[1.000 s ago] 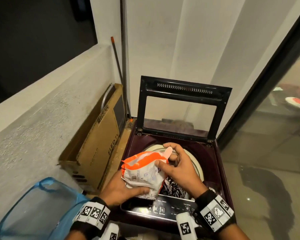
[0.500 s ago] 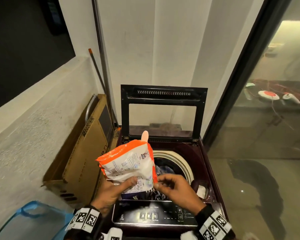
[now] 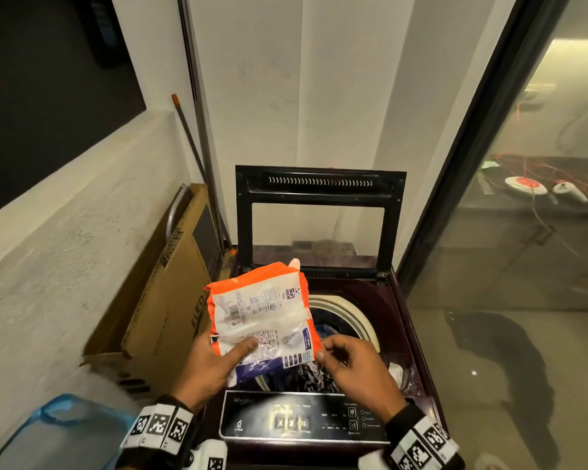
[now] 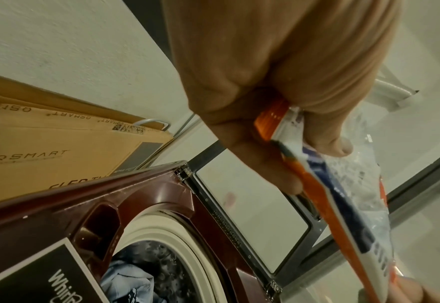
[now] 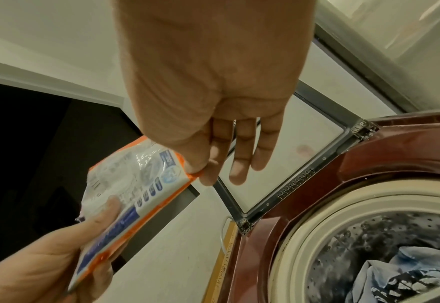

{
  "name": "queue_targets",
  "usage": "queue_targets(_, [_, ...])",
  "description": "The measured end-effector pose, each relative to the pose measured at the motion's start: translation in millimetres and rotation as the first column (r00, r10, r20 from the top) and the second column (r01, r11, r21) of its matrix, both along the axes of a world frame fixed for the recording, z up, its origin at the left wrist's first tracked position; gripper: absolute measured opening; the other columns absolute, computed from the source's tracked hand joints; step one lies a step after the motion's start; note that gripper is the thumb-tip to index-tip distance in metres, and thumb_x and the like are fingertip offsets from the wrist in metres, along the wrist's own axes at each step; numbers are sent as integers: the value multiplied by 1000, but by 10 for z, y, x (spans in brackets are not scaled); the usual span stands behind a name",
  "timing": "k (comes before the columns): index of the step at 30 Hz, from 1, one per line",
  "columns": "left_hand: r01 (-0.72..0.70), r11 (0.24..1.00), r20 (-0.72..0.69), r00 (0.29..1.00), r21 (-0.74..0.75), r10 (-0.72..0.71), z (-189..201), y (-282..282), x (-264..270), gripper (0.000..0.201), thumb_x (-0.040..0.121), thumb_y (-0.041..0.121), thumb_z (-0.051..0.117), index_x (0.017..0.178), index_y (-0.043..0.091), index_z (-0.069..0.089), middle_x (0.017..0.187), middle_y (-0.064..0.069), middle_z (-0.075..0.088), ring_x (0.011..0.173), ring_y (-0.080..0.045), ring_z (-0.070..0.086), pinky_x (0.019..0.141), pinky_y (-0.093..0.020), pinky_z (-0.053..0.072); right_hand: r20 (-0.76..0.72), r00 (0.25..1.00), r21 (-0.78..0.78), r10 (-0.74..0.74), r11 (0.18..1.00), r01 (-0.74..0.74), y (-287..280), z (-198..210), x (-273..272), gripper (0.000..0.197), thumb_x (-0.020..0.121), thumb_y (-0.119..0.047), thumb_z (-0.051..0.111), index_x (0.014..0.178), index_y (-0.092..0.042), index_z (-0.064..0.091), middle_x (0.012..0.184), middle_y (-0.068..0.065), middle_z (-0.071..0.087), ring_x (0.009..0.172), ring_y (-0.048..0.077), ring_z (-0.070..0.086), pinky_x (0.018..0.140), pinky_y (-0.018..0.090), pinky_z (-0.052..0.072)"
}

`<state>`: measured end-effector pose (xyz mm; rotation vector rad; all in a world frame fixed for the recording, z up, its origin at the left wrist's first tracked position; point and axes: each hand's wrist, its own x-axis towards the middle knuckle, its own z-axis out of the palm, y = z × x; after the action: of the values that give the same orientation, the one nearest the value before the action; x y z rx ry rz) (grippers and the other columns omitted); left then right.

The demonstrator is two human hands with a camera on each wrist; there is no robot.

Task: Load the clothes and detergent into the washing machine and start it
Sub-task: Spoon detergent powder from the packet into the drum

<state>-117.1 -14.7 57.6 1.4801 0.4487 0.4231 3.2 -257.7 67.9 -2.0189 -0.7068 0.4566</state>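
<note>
An orange and white detergent packet (image 3: 262,313) is held upright over the front left of the open top-load washing machine (image 3: 398,300). My left hand (image 3: 214,364) grips the packet's lower part, thumb across its face (image 5: 104,211). My right hand (image 3: 350,368) pinches the packet's lower right corner (image 5: 187,174) between thumb and forefinger, the other fingers loose. A pale scoop handle (image 3: 294,264) sticks out behind the packet's top. Blue and dark clothes (image 5: 400,278) lie in the drum (image 4: 161,264). The lid (image 3: 319,212) stands up at the back.
The control panel (image 3: 302,422) runs along the machine's front edge, below my wrists. A cardboard box (image 3: 163,300) leans against the low wall on the left. A blue basket (image 3: 65,429) sits at the lower left. A glass door (image 3: 510,266) bounds the right side.
The packet has been lifted and turned upright from lying low over the drum. My right hand has moved from its top down to its lower right corner.
</note>
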Motion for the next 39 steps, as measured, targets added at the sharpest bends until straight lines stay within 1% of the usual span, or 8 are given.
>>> queue_targets(4, [74,997,-37,997,2,-74,-28,43,-101,88,41,62,91,112,14,69,106,1,77,101,-17,72,84,-26,57,-202,975,237,95,970,-46,149,189,-14,34,88,-21,79,120,-29,69,110,-9,76,101,8,71,92,26,57])
queue_targets(9, [148,989,-85,985,-16,-148,-122,76,-222,80,51,53,93,116,13,69,111,-4,75,106,-23,71,97,-44,52,-181,983,154,26,988,2,383,248,37,13,84,-25,83,95,-28,78,98,-13,79,93,5,75,92,40,60])
queue_targets(12, [98,986,-16,995,-134,-101,-110,104,-300,85,53,50,93,120,7,65,114,-14,73,106,-32,70,91,-42,57,-185,983,115,-21,992,43,468,198,45,12,82,-22,85,91,-27,79,93,-13,80,89,5,75,91,42,60])
queue_targets(17, [-75,989,-31,997,-129,71,-119,164,-470,34,86,14,69,120,12,64,108,-11,76,101,-31,72,87,-45,58,-140,990,155,-25,987,47,707,134,-141,16,83,-24,83,97,-31,79,93,-15,80,90,5,76,89,43,60])
queue_targets(22, [-220,971,-32,975,-95,218,-194,293,-908,29,86,11,70,114,17,68,103,-6,77,96,-29,73,76,-32,60,-97,986,159,133,980,-117,1039,129,-395,13,83,-22,84,92,-30,80,90,-17,79,86,2,75,83,30,59])
queue_targets(28, [-382,904,-9,922,-191,388,-377,405,-1924,83,48,46,96,119,14,67,101,-13,76,90,-19,73,76,-27,59,-202,854,-16,479,871,-492,1413,-147,-954,13,81,-25,86,83,-37,80,88,-16,79,83,0,73,80,25,58])
queue_targets(34, [-684,702,-185,730,-199,658,-695,234,-3030,52,47,43,95,96,36,78,72,-7,74,62,-11,64,61,-24,55,-304,674,-31,673,700,-713,1830,-569,-1845,7,80,-19,87,83,-21,80,82,-10,79,73,-8,64,69,17,51])
queue_targets(39, [-773,634,-317,605,-15,730,-988,-22,-3910,38,68,36,87,103,40,73,105,3,75,96,-11,71,85,-36,59,-283,546,-53,789,555,-830,2095,-843,-2531,10,83,-25,84,92,-24,80,87,-10,79,81,2,72,75,25,58])
